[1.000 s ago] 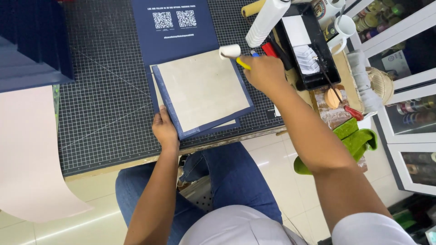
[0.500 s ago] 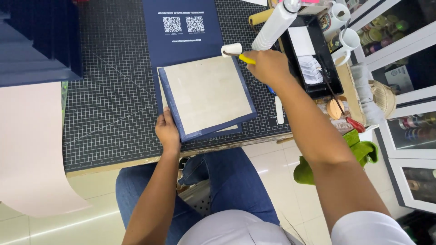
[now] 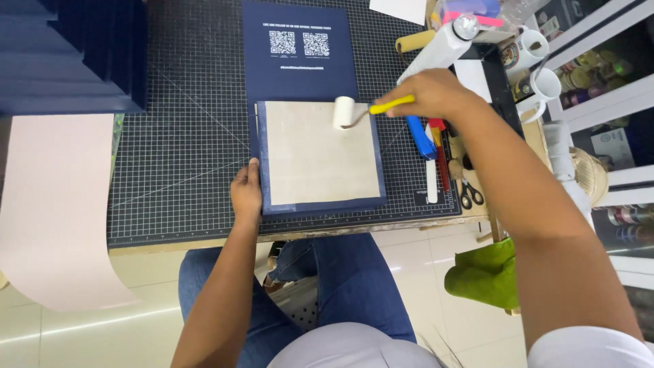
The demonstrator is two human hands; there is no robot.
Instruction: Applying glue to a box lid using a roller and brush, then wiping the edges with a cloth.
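The surface (image 3: 170, 157), a dark gridded cutting mat, carries everything, with a pale pink sheet (image 3: 48, 211) draped over its near left edge and a stack of navy folded pieces (image 3: 68, 54) at the far left. At the middle lies the navy cover (image 3: 262, 197) with a beige board (image 3: 320, 153) laid on it; a navy printed card (image 3: 300, 51) sits just beyond.

The left hand (image 3: 246, 194) presses flat, fingers together, on the cover's left edge. The right hand (image 3: 430, 94) is closed around the yellow handle of a small white roller (image 3: 343, 112), which sits at the board's far right corner.

If the left hand's pressure slackens, the rolling could skew the board. Uneven pressure could leave bubbles. The scissors (image 3: 470, 194) and pens (image 3: 429, 140) lie near the right forearm, so a wide stroke could knock them.
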